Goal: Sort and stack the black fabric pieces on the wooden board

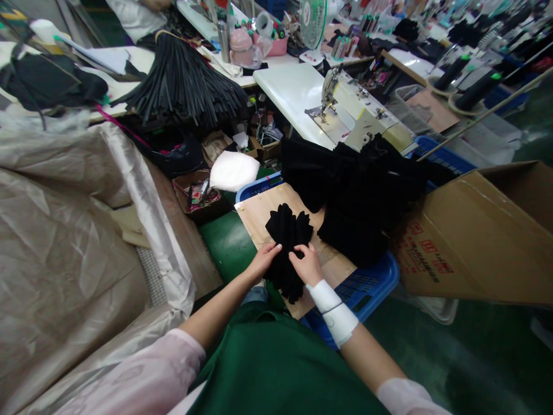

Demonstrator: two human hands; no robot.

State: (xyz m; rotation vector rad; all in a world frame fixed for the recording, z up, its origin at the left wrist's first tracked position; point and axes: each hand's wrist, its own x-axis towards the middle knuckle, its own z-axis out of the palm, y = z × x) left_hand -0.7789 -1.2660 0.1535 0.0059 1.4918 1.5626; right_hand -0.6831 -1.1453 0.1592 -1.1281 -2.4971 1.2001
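A bundle of black fabric pieces [287,230] with jagged ends lies on a wooden board [257,214] in front of me. My left hand [264,260] grips the bundle's left side, thumb on top and the other fingers mostly hidden. From the right, my right hand [306,264] pinches the fabric between bent fingers near its middle. Larger piles of black fabric [358,196] lie behind the board and to its right. Under the board is a blue plastic basket [380,282]. A white wrap [334,311] covers my right wrist.
An open cardboard box [475,236] stands at right. Behind the basket is a sewing machine [367,112] on a white table [285,86]. A sheet-lined bin [164,230] is at left. Black strips [181,80] hang off a far table. A white bag-like item [234,171] lies beyond the basket.
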